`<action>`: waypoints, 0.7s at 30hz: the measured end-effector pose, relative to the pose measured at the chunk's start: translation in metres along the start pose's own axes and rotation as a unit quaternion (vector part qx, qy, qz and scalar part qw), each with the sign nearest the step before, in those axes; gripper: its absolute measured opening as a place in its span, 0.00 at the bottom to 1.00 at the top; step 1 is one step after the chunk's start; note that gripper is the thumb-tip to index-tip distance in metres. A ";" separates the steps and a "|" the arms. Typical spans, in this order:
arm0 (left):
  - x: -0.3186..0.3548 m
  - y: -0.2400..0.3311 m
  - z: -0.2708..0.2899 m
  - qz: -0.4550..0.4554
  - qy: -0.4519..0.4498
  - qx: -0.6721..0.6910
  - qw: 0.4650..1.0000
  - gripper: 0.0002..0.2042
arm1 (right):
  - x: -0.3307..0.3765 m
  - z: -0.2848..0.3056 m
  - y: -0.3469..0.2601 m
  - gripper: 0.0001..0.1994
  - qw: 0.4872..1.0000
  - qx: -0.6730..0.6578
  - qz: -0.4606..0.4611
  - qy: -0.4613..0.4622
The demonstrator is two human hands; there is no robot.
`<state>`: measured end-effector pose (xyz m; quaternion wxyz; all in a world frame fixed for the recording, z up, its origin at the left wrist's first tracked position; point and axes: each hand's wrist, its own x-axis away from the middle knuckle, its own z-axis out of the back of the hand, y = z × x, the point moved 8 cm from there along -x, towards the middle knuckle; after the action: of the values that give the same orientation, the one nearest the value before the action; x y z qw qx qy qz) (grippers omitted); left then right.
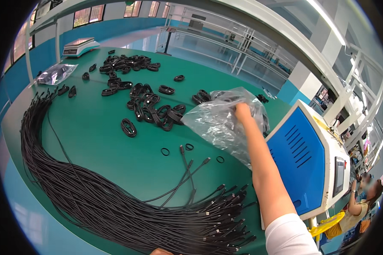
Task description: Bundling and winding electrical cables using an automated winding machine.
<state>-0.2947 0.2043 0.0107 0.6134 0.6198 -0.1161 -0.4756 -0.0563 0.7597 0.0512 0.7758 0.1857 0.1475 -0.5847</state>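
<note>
My right arm reaches across the green table to a clear plastic bag (212,123). My right hand (242,112) is closed on the bag's upper part, its fingertips partly hidden by the film. Coiled black cables (201,97) lie against the bag's far left side. Only a sliver of my left hand (161,252) shows at the lower edge, beside a thick bundle of long black cables (115,195); its fingers are out of sight. The bundle's connector ends (225,219) fan out below my right forearm.
Many coiled cables (151,102) lie scattered across the table (85,140). Small black rings (165,151) sit mid-table. A blue and white machine (302,157) stands close on the right. At the far left are a scale (80,46) and another plastic bag (57,74). A person (357,204) sits beyond the machine.
</note>
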 end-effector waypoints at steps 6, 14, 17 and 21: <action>0.000 -0.004 -0.001 0.007 -0.002 0.038 0.999 0.15 | -0.012 -0.082 0.082 0.23 0.995 -0.070 -0.063 -0.035; 0.004 0.000 0.004 0.034 -0.011 0.022 0.999 0.15 | 0.018 -0.068 -0.035 0.24 0.908 -0.110 -0.108 -0.390; -0.001 0.004 -0.004 0.013 -0.036 0.088 0.995 0.15 | 0.001 -0.086 0.069 0.22 0.979 -0.057 -0.068 -0.182; -0.003 0.003 0.002 0.015 -0.014 0.052 0.998 0.15 | 0.004 -0.050 -0.016 0.17 0.984 0.096 -0.034 -0.146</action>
<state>-0.2964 0.2043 0.0150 0.5857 0.6425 -0.1583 -0.4681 -0.0710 0.7756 0.0028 0.7472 0.1664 -0.0181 -0.6431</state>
